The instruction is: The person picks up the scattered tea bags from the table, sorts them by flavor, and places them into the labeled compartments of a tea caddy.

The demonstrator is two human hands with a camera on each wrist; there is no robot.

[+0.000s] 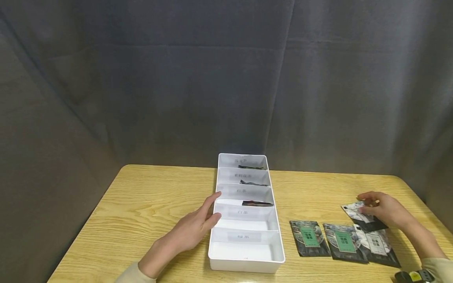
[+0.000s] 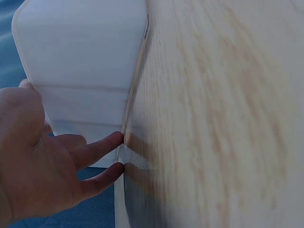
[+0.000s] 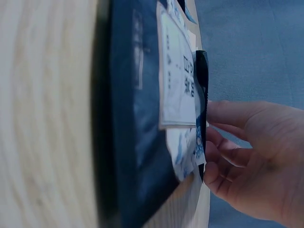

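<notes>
My right hand (image 1: 385,208) pinches a black-and-white tea sachet (image 1: 371,224), tilted above the table; in the right wrist view the held sachet (image 3: 202,76) is seen nearly edge-on. Just below it lies another white-labelled tea sachet (image 1: 376,243), large in the right wrist view. My left hand (image 1: 189,228) touches the left side of a long white divided box (image 1: 245,265), thumb and index fingertip at its rim. In the left wrist view, two fairly straight fingers (image 2: 102,147) rest against the box's side wall near the tabletop.
Two green-labelled tea sachets (image 1: 309,238) lie flat between the box and the white-labelled one. The box's three far compartments each hold a sachet (image 1: 257,203); its compartments carry paper labels. A wooden table (image 1: 152,200) supports everything, with a grey curtain (image 1: 177,98) behind.
</notes>
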